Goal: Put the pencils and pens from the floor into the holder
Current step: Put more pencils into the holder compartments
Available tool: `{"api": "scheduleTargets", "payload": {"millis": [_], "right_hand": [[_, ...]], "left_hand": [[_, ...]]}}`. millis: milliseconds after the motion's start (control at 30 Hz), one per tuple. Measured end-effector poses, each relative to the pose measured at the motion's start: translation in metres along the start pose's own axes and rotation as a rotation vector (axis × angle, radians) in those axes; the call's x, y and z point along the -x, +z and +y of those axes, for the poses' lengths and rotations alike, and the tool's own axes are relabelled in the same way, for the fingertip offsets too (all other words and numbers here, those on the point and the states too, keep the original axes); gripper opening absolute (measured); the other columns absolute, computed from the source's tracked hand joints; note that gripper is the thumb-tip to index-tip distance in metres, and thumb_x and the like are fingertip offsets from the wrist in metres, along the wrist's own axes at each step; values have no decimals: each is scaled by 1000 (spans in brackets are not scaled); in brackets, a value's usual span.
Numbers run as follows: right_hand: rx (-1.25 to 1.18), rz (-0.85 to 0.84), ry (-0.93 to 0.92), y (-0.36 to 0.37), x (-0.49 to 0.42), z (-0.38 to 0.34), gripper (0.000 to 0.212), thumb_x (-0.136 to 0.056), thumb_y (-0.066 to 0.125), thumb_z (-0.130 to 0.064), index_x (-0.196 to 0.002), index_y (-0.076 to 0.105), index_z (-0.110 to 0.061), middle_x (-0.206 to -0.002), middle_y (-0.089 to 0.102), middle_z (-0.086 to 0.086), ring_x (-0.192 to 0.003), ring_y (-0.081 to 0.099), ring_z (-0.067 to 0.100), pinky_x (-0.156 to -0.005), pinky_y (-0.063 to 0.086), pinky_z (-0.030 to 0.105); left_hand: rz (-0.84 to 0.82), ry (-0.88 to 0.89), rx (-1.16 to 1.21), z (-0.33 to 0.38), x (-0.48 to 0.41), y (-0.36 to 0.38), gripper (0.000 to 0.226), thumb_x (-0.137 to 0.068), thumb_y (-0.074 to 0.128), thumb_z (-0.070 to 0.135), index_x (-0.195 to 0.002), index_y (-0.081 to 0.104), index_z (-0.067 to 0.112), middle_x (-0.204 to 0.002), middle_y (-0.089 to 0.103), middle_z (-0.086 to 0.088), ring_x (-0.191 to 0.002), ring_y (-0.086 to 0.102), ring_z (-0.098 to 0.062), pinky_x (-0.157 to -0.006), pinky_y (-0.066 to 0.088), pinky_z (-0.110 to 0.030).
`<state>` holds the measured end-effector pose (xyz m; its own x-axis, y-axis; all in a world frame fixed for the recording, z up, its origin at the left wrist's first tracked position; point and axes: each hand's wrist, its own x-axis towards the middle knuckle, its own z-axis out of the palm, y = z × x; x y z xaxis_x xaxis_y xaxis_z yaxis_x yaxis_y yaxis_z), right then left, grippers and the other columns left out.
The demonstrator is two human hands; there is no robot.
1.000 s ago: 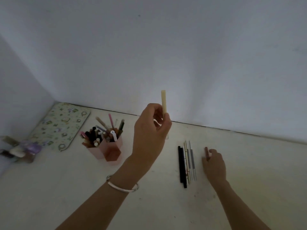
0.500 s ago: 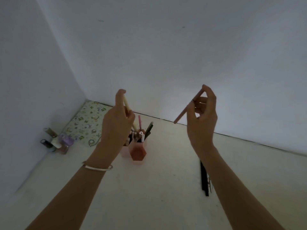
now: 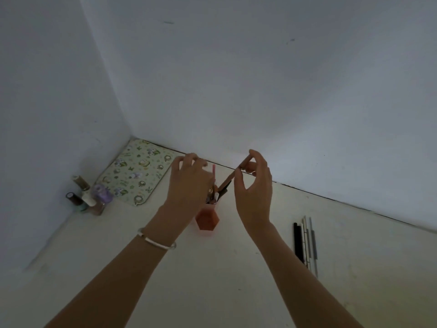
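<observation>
A pink hexagonal holder (image 3: pixel 208 220) stands on the floor, filled with several pens and pencils, partly hidden behind my left hand. My left hand (image 3: pixel 189 183) hovers just over the holder's top with its fingers apart and nothing visible in them. My right hand (image 3: pixel 254 189) is to the right of the holder and pinches a brown pencil (image 3: pixel 233 176) near its upper end. The pencil slants down to the left, its lower tip at the holder's opening. Several pens and pencils (image 3: pixel 305 242) lie side by side on the floor at the right.
A patterned mat (image 3: pixel 134 174) lies in the corner behind the holder. A cluster of small bottles (image 3: pixel 89 197) stands against the left wall. White walls close the scene at the left and back. Bare floor lies in front of the holder.
My left hand has lowered over the holder and the cream pencil has left its fingers. My right hand has brought the brown pencil down and left to the holder's opening.
</observation>
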<state>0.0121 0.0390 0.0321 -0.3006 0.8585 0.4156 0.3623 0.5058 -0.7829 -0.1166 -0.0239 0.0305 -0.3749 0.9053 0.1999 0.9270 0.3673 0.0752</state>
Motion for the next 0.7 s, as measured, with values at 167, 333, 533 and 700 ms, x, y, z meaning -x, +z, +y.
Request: {"api": "scheduleTargets", "payload": {"millis": [167, 333, 533, 700], "right_hand": [[-32, 48, -9, -2, -4, 0, 49, -92, 61, -13, -129, 40, -35, -102, 56, -22, -100, 54, 4, -99, 41, 29], [94, -86, -116, 11, 0, 12, 41, -91, 62, -12, -129, 50, -23, -101, 54, -17, -97, 47, 2, -93, 36, 19], [371, -215, -331, 15, 2, 38, 43, -81, 41, -15, -110, 72, -14, -130, 58, 10, -125, 46, 29, -103, 37, 42], [251, -249, -282, -18, -10, 29, 66, -79, 37, -3, -142, 45, -20, -155, 29, 10, -140, 30, 21, -113, 24, 39]], "left_hand": [[178, -67, 61, -9, -10, -18, 55, -100, 21, 46, -138, 50, 19, -148, 43, -15, -137, 39, -33, -108, 34, -53], [372, -244, 335, -17, -20, -54, 52, -99, 24, 40, -140, 46, 15, -140, 49, -11, -132, 40, -29, -107, 34, -46], [401, -178, 509, 4, -12, -49, 39, -96, 40, 26, -131, 52, 13, -131, 56, -5, -125, 45, -22, -103, 34, -34], [618, -63, 632, 64, -4, -58, 29, -89, 48, 5, -117, 59, 4, -113, 62, -9, -103, 56, -20, -90, 46, -29]]}}
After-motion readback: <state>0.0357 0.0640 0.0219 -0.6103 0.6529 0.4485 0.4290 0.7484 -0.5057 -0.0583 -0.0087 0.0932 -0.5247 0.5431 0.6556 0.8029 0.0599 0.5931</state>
